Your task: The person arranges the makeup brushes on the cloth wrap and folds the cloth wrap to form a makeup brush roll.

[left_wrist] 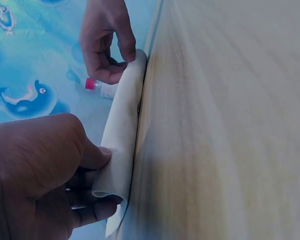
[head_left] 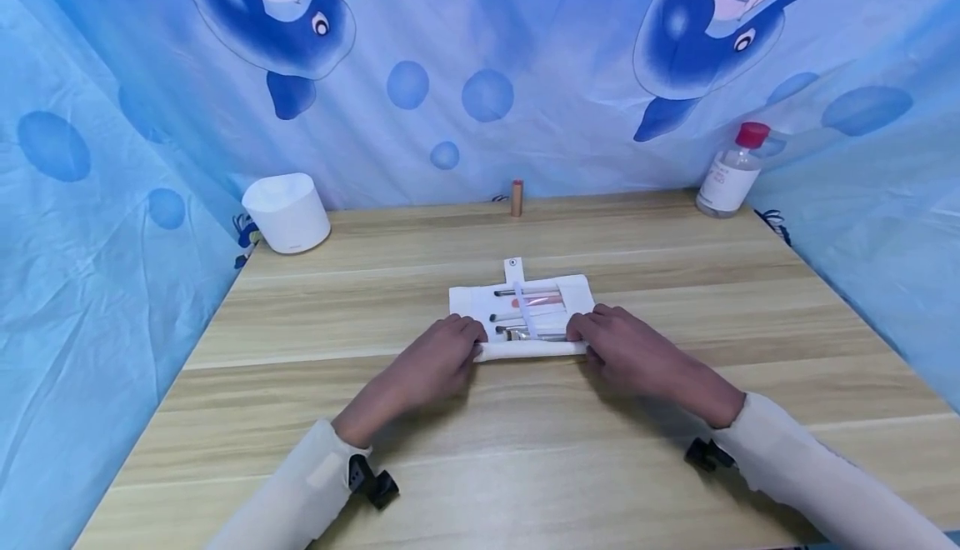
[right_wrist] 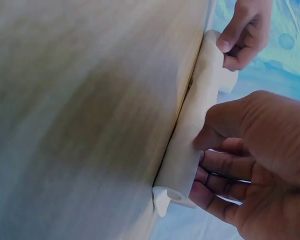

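A white makeup brush roll (head_left: pixel 470 304) lies partly unrolled at the middle of the table, its near edge curled into a tube. Several makeup brushes (head_left: pixel 525 317) lie across its inside under a pale strap (head_left: pixel 525 308). A snap tab (head_left: pixel 513 267) sticks out at its far side. My left hand (head_left: pixel 444 352) pinches the left end of the curled edge, thumb on the near side and fingers over it. At the right end my right hand (head_left: pixel 628 350) grips the same edge likewise. Both wrist views show the tube (left_wrist: pixel 122 125) from its ends, close on the tabletop.
A wood-patterned table (head_left: pixel 540 467) carries a white container (head_left: pixel 287 212) at the back left. A small brown tube (head_left: pixel 517 198) stands at the back middle. At the back right is a clear bottle (head_left: pixel 727 183) with a red cap. Blue dolphin-printed cloth (head_left: pixel 570 150) hangs around the table.
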`<act>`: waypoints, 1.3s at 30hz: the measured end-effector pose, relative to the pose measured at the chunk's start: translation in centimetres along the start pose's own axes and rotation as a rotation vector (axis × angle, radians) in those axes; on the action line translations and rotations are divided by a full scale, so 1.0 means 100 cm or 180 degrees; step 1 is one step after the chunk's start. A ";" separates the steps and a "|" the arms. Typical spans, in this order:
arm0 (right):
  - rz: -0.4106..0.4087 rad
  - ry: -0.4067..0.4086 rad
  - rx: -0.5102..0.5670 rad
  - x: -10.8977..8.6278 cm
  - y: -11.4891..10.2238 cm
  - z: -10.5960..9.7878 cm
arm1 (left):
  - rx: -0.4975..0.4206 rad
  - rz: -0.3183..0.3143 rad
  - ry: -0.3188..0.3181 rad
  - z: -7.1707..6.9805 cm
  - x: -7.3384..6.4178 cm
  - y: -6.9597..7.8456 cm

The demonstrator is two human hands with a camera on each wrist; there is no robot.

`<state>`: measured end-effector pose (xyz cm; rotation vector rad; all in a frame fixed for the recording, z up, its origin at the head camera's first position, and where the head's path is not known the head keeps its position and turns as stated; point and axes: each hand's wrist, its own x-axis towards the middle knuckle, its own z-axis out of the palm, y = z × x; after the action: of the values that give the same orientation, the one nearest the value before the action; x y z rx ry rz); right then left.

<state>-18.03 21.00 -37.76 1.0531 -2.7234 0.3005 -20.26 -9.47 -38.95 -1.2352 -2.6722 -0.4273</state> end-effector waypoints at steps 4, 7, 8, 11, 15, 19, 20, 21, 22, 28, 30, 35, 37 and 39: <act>0.0047 0.0080 0.0191 0.001 0.003 0.000 | -0.0412 -0.0244 0.0058 0.002 0.001 -0.004; 0.0094 0.0072 0.0188 0.003 0.004 0.001 | -0.0470 -0.0344 0.0062 0.000 0.002 -0.004; 0.0106 0.0053 0.0162 0.004 0.004 0.000 | -0.0446 -0.0366 0.0057 0.000 0.001 -0.004; 0.0135 -0.0001 0.0050 0.006 0.002 -0.001 | -0.0263 -0.0371 0.0058 -0.001 0.001 -0.003; 0.0130 0.0033 -0.0161 0.008 -0.001 -0.002 | 0.0045 -0.0209 0.0114 -0.001 0.001 -0.004; 0.0103 0.0123 -0.0422 0.010 -0.001 -0.002 | 0.0335 0.0075 0.0031 -0.004 0.001 -0.004; 0.0074 0.0140 -0.0485 0.011 -0.001 -0.003 | 0.0379 0.0130 -0.0007 -0.005 0.000 -0.004; 0.0047 0.0150 -0.0536 0.011 -0.001 -0.003 | 0.0420 0.0168 -0.0056 -0.007 0.000 -0.004; 0.0012 0.0160 -0.0579 0.012 -0.001 -0.003 | 0.0454 0.0208 -0.0095 -0.009 -0.001 -0.004; -0.0416 0.0057 -0.0784 0.011 0.000 -0.006 | 0.0411 0.0234 -0.0148 -0.009 -0.002 -0.004; -0.0547 0.0003 -0.0860 0.010 0.002 -0.006 | 0.0363 0.0215 -0.0118 -0.007 -0.003 -0.004; -0.0519 -0.0158 -0.0784 0.009 0.004 -0.003 | 0.0361 0.0157 -0.0055 -0.003 -0.004 -0.003; -0.0449 -0.0229 -0.0670 0.008 0.004 -0.004 | 0.0369 0.0125 -0.0041 -0.003 -0.004 -0.003; -0.0381 -0.0289 -0.0530 0.008 0.005 -0.006 | 0.0353 0.0073 -0.0020 -0.002 -0.004 -0.003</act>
<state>-18.81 21.01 -36.98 1.2021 -2.6927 0.0068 -20.17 -10.02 -38.91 -1.2355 -2.6446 -0.2682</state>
